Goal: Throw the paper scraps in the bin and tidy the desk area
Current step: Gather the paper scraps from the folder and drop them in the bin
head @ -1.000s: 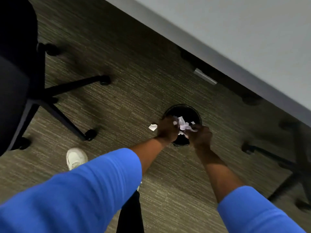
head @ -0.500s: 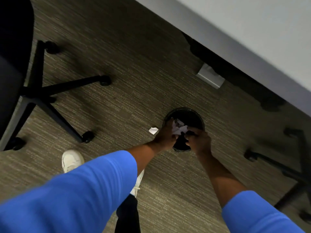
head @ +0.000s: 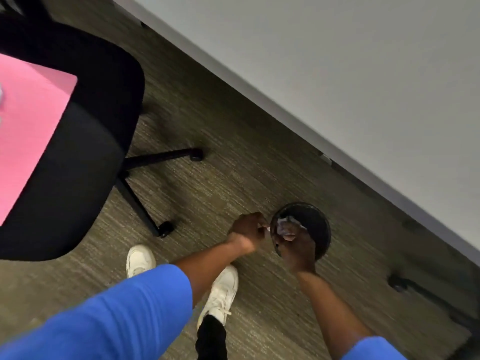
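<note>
A round black bin (head: pixel 315 219) stands on the carpet just below the desk edge. My right hand (head: pixel 297 246) hangs over its near rim, fingers curled on crumpled white paper scraps (head: pixel 285 226) at the bin's mouth. My left hand (head: pixel 246 228) is just left of the bin, low over the carpet, with its fingertips pinched on a small white scrap (head: pixel 265 228). The inside of the bin is dark and mostly hidden by my right hand.
A black office chair (head: pixel 85 141) stands at the left with a pink sheet (head: pixel 28 131) on its seat, its wheeled legs (head: pixel 166 228) close to my white shoes (head: pixel 220 294). The grey desk top (head: pixel 337 74) fills the upper right. Another chair's base (head: pixel 405 284) sits at the right.
My left hand has moved off the bin to the left, where a white scrap lay on the carpet, and pinches it. My right hand stays over the bin. The view has swung left.
</note>
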The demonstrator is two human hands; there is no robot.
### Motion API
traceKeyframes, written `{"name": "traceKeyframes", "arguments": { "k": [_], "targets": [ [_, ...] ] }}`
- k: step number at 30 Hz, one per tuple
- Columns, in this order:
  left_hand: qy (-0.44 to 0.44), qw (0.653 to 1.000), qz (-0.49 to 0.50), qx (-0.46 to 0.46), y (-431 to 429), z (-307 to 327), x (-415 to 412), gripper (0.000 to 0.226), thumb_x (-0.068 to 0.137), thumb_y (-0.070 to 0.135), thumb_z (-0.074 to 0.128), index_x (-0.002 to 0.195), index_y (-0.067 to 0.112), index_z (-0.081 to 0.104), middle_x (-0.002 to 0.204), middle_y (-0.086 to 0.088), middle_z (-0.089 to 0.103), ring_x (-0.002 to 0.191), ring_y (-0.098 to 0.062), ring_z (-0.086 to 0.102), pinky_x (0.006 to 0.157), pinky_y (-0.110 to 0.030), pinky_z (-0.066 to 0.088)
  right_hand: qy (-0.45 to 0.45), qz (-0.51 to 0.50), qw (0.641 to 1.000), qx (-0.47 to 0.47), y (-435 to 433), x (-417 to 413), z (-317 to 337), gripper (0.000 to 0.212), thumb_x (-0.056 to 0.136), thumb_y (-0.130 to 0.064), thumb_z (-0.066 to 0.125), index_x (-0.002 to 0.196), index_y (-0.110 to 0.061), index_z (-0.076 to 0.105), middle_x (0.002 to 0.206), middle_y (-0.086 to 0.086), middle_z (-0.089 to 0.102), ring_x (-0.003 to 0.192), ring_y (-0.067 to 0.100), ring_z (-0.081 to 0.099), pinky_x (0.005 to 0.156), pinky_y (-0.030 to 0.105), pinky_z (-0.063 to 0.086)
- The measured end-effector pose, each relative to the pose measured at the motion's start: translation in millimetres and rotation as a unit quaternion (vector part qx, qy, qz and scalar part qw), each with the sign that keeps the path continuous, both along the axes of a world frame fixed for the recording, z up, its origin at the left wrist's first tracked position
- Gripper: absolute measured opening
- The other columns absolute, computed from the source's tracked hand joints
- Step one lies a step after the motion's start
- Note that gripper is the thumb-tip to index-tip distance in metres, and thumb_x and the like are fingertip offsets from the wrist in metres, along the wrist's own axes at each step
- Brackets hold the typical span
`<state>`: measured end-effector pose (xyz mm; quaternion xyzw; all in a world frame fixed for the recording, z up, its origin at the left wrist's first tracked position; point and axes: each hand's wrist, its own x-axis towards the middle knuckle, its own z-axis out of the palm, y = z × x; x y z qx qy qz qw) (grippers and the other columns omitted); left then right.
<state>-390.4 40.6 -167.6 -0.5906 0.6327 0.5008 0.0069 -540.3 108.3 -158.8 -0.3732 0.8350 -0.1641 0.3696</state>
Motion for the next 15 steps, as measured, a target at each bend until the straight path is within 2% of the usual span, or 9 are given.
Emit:
{"name": "traceKeyframes", "arguments": {
  "k": [1, 3, 6, 8, 10, 11, 13, 15],
  "targets": [
    [-0.013, 1.000, -0.005, -0.008, -4.6, 8.5, 10.7, 0.021, 0.094, 0.023, 0.066, 0.112, 0.019, 0.075, 0.120, -0.007, 0.079, 0.115, -0.030, 0.072, 0.093, -0.034, 0.056, 0.002, 0.015, 1.000, 0.001, -5.9, 9.9, 6.2, 0.026, 0.077, -0.023, 0.084, 0.101, -0.019, 0.076, 0.097, -0.003, 0.078, 0.090, 0.011, 0.071, 0.080, 0.022, 0.049],
    [-0.018, 1.000, -0.016, -0.015, -14.5, 27.9, 34.0, 0.023, 0.096, 0.023, 0.066, 0.114, 0.014, 0.076, 0.120, -0.010, 0.078, 0.114, -0.032, 0.073, 0.092, -0.036, 0.058, -0.003, 0.038, 0.999, -0.005, -19.0, 31.6, 19.3, 0.028, 0.078, -0.019, 0.085, 0.105, -0.019, 0.076, 0.104, 0.001, 0.078, 0.097, 0.015, 0.070, 0.087, 0.028, 0.051],
    [-0.017, 1.000, 0.006, -0.008, -28.1, 62.2, 77.3, 0.021, 0.095, 0.014, 0.065, 0.111, 0.008, 0.078, 0.115, -0.014, 0.079, 0.114, -0.029, 0.073, 0.093, -0.035, 0.058, -0.038, 0.064, 0.997, 0.003, -37.7, 68.4, 38.8, 0.034, 0.082, -0.012, 0.082, 0.115, -0.014, 0.075, 0.114, 0.005, 0.077, 0.109, 0.022, 0.070, 0.087, 0.021, 0.047],
    [-0.030, 0.999, 0.030, -0.016, -38.2, 83.9, 110.2, 0.019, 0.095, 0.018, 0.066, 0.107, 0.010, 0.077, 0.111, -0.013, 0.079, 0.113, -0.030, 0.072, 0.091, -0.035, 0.056, -0.080, 0.084, 0.992, 0.043, -49.0, 96.5, 52.7, 0.030, 0.090, -0.016, 0.073, 0.120, -0.016, 0.072, 0.120, 0.007, 0.074, 0.116, 0.027, 0.068, 0.093, 0.026, 0.047],
    [-0.036, 0.997, 0.067, -0.023, -50.2, 105.0, 146.2, 0.010, 0.096, 0.027, 0.069, 0.099, 0.020, 0.075, 0.104, -0.004, 0.078, 0.102, -0.026, 0.074, 0.090, -0.039, 0.061, -0.098, 0.095, 0.990, 0.035, -63.1, 128.7, 69.2, 0.027, 0.092, -0.027, 0.073, 0.118, -0.022, 0.070, 0.111, 0.002, 0.076, 0.107, 0.026, 0.070, 0.095, 0.038, 0.055],
    [-0.032, 0.995, 0.086, -0.023, -56.8, 116.1, 164.1, 0.004, 0.096, 0.030, 0.070, 0.093, 0.027, 0.072, 0.100, 0.002, 0.077, 0.098, -0.021, 0.073, 0.090, -0.041, 0.062, -0.097, 0.100, 0.990, 0.008, -71.8, 145.5, 79.5, 0.030, 0.089, -0.031, 0.077, 0.118, -0.025, 0.069, 0.105, -0.002, 0.077, 0.103, 0.023, 0.072, 0.091, 0.039, 0.056],
    [-0.037, 0.990, 0.131, -0.036, -69.9, 137.9, 199.9, 0.014, 0.094, 0.031, 0.071, 0.082, 0.036, 0.065, 0.095, 0.009, 0.076, 0.095, -0.014, 0.071, 0.091, -0.041, 0.062, -0.095, 0.130, 0.986, -0.034, -91.5, 181.1, 101.2, 0.039, 0.086, -0.028, 0.082, 0.122, -0.024, 0.069, 0.091, -0.010, 0.075, 0.097, 0.017, 0.072, 0.085, 0.033, 0.054],
    [-0.053, 0.980, 0.182, -0.055, -81.4, 158.3, 235.7, 0.016, 0.090, 0.037, 0.070, 0.076, 0.039, 0.063, 0.092, 0.009, 0.077, 0.094, -0.016, 0.073, 0.088, -0.040, 0.061, -0.097, 0.173, 0.978, -0.070, -111.9, 215.8, 121.1, 0.045, 0.084, -0.023, 0.082, 0.126, -0.022, 0.066, 0.087, -0.014, 0.073, 0.091, 0.008, 0.071, 0.084, 0.030, 0.053]
  ]
}}
